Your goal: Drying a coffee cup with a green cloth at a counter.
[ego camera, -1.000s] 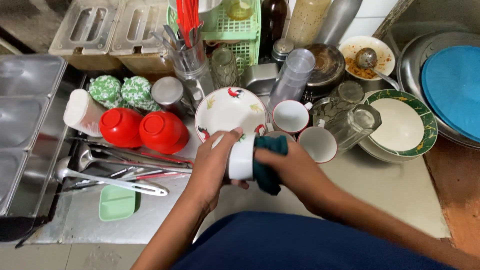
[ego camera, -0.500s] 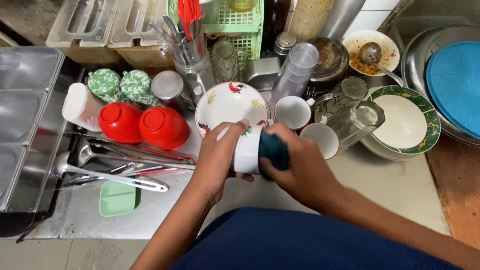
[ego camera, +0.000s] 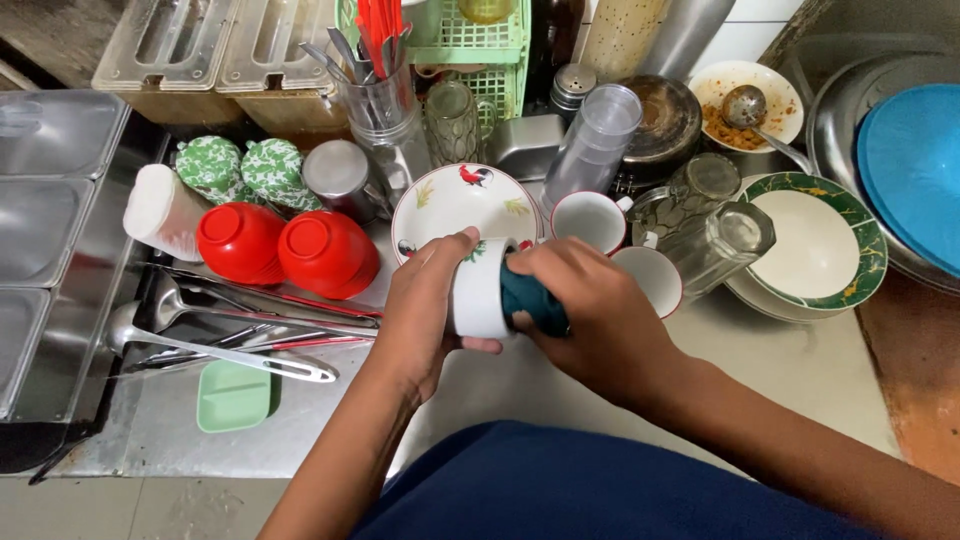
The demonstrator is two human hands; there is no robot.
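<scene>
My left hand (ego camera: pixel 425 305) grips a white cup (ego camera: pixel 482 292) lying on its side above the counter. My right hand (ego camera: pixel 600 315) pushes a dark teal cloth (ego camera: pixel 530 300) into the cup's mouth. Just behind the hands lies a white bowl with a rooster picture (ego camera: pixel 455 200). Two white cups with red rims (ego camera: pixel 590 218) (ego camera: pixel 655 278) stand to the right of it.
Two upturned red bowls (ego camera: pixel 285 248), ladles and tongs (ego camera: pixel 230 330) and a small green dish (ego camera: pixel 233 395) lie at left. A utensil holder (ego camera: pixel 385 105), clear glasses (ego camera: pixel 715 240), a green-rimmed plate stack (ego camera: pixel 810 245), a dirty bowl with spoon (ego camera: pixel 750 100) and a blue plate (ego camera: pixel 915 170) crowd the back and right.
The cup has turned on its side and moved slightly toward the rooster bowl. My right hand has pushed the cloth further into the cup.
</scene>
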